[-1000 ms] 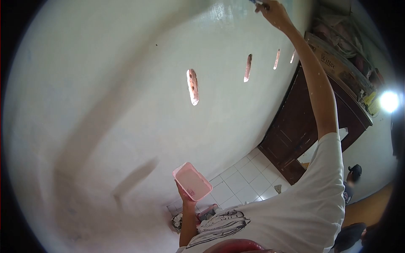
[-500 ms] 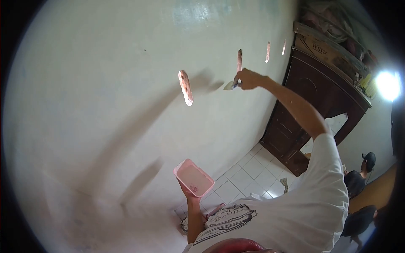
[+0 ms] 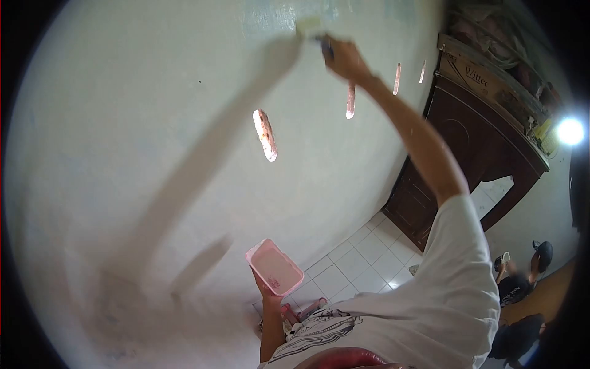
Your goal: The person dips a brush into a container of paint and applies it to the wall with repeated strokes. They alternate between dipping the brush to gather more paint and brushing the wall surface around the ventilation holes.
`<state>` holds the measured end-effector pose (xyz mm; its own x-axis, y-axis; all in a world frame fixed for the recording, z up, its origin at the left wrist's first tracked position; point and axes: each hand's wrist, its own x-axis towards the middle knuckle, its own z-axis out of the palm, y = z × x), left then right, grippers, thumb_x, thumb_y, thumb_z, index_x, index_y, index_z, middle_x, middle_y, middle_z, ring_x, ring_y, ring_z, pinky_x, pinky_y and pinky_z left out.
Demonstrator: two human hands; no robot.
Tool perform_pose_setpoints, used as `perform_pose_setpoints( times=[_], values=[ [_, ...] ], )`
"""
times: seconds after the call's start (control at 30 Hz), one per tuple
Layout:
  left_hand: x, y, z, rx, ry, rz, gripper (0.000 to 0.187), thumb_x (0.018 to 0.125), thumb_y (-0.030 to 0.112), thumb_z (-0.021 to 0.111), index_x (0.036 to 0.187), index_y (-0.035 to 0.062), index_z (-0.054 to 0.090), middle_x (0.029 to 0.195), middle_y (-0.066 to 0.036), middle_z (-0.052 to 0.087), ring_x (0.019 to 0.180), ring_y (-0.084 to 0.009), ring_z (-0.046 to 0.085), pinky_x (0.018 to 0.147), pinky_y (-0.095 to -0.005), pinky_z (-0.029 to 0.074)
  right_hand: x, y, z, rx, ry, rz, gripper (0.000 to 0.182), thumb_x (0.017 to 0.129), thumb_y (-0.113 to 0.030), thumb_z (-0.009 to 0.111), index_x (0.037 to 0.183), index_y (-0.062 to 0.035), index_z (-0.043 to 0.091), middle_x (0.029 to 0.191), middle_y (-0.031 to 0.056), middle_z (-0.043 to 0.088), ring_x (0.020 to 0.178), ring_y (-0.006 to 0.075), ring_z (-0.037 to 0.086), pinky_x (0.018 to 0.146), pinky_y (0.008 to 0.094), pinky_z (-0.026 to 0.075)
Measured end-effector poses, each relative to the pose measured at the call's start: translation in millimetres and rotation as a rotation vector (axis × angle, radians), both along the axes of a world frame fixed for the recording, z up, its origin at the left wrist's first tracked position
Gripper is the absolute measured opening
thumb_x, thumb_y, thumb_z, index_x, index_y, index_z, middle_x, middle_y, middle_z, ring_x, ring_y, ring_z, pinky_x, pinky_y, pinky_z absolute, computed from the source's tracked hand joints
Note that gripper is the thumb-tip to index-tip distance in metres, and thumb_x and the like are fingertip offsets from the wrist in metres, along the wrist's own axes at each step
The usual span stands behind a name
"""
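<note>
My right hand [image 3: 345, 58] is closed around the dark handle of a paintbrush [image 3: 309, 26], raised high at the wall [image 3: 153, 111]. The pale, broad bristles lie at the lower edge of a shiny bluish patch [image 3: 270, 18]. Lower down, my left hand [image 3: 264, 286] holds a pink plastic tub [image 3: 290, 257] from beneath and the side, tilted a little. Whitish liquid fills part of the tub, with pinkish specks near one corner. Between the two hands, a long narrow opening [image 3: 265, 135] with a pinkish, rough inside cuts into the wall; another [image 3: 350, 101] shows just below my right wrist.
A dark brown wooden wardrobe [image 3: 455, 129] stands at the right, with a cardboard box [image 3: 470, 74] and bundles on top. White floor tiles [image 3: 356, 252] show below. Two people in dark clothes [image 3: 516, 286] are at the lower right, near a bright light [image 3: 570, 131].
My right hand has carried the paintbrush up the wall and leftward, from beside the second opening to the shiny patch. The tub in my left hand has shifted slightly down and left.
</note>
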<state>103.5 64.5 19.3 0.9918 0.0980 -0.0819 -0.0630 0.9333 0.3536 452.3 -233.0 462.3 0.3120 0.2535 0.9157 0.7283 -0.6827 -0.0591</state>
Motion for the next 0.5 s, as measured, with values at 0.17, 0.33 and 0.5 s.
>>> perform_pose_setpoints(
  times=[0.17, 0.33, 0.5],
  values=[
    [6.4, -3.2, -6.9, -0.049, 0.027, -0.009, 0.055, 0.100, 0.055, 0.045, 0.136, 0.0147, 0.053, 0.124, -0.008, 0.065, 0.111, -0.0289, 0.065, 0.090, -0.0488, 0.057, -45.3, -24.2, -153.0, -0.562, 0.810, -0.213, 0.034, 0.081, -0.008, 0.062, 0.115, -0.0073, 0.065, 0.094, 0.0219, 0.065, 0.100, 0.0333, 0.064, 0.101, 0.0639, 0.041],
    [-4.3, -8.4, 17.3, -0.053, -0.050, -0.079, 0.052, 0.101, 0.054, 0.044, 0.134, 0.0144, 0.055, 0.122, -0.009, 0.065, 0.109, -0.0284, 0.065, 0.088, -0.0484, 0.057, -14.7, -50.4, -69.0, -0.704, 0.398, -0.118, 0.020, 0.088, -0.021, 0.063, 0.103, -0.0122, 0.074, 0.090, 0.0125, 0.073, 0.086, 0.0268, 0.068, 0.087, 0.0424, 0.053],
    [-1.9, -7.4, 12.2, 0.101, -0.029, 0.033, 0.055, 0.101, 0.056, 0.044, 0.136, 0.0143, 0.053, 0.123, -0.008, 0.065, 0.108, -0.0282, 0.066, 0.087, -0.0481, 0.058, -62.3, -55.4, 164.7, 0.004, 0.154, -0.087, 0.019, 0.090, -0.014, 0.068, 0.103, -0.0016, 0.072, 0.074, 0.0189, 0.070, 0.059, 0.0258, 0.064, 0.058, 0.0402, 0.050]
  ],
)
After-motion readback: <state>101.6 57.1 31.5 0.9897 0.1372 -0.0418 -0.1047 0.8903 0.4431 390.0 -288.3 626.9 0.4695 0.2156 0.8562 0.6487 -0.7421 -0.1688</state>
